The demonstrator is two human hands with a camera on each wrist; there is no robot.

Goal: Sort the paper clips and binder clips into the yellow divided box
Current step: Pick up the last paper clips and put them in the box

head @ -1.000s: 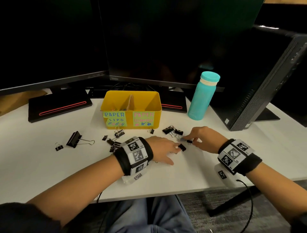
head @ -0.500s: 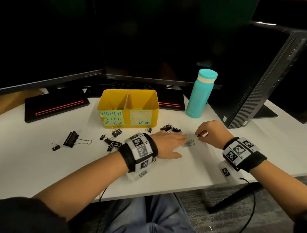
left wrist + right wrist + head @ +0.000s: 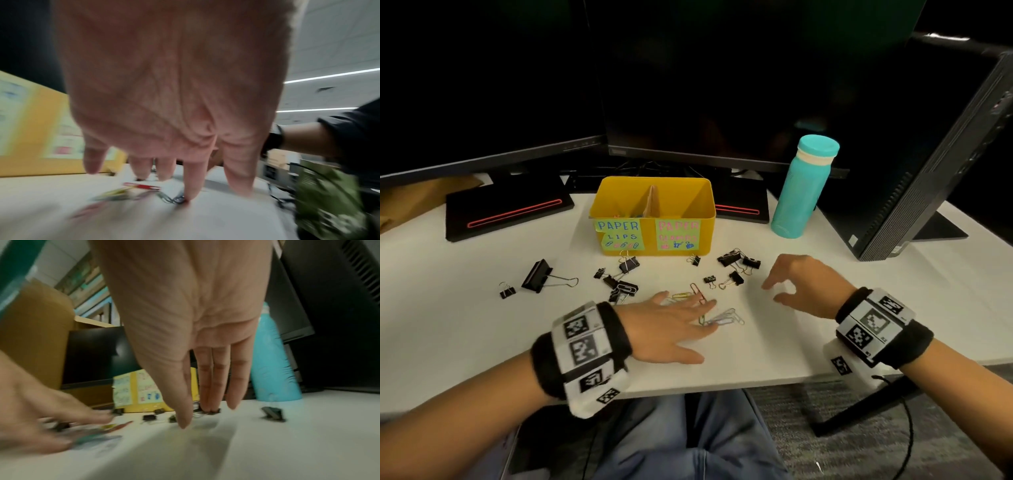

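The yellow divided box [image 3: 652, 216] stands mid-table, with colored clips in its left compartment. My left hand [image 3: 702, 318] lies flat, fingers spread, on a loose pile of paper clips [image 3: 724, 318]. In the left wrist view one fingertip [image 3: 190, 193] presses on the paper clips [image 3: 172, 199]. A red paper clip [image 3: 697, 293] and a yellow paper clip [image 3: 681, 295] lie just beyond the fingers. My right hand [image 3: 774, 291] hovers to the right, fingers relaxed and pointing down [image 3: 205, 386], holding nothing. Black binder clips [image 3: 736, 262] lie between it and the box.
More binder clips sit left of my left hand [image 3: 619, 284], with a large one [image 3: 537, 275] and a small one [image 3: 507, 291] farther left. A teal bottle [image 3: 803, 192] and a computer tower [image 3: 928, 164] stand at the right; monitors stand behind the box.
My right hand has pulled back to the right and uncurled its fingers. My left hand slid toward me and spread over the paper clips, which now show beside its fingers.
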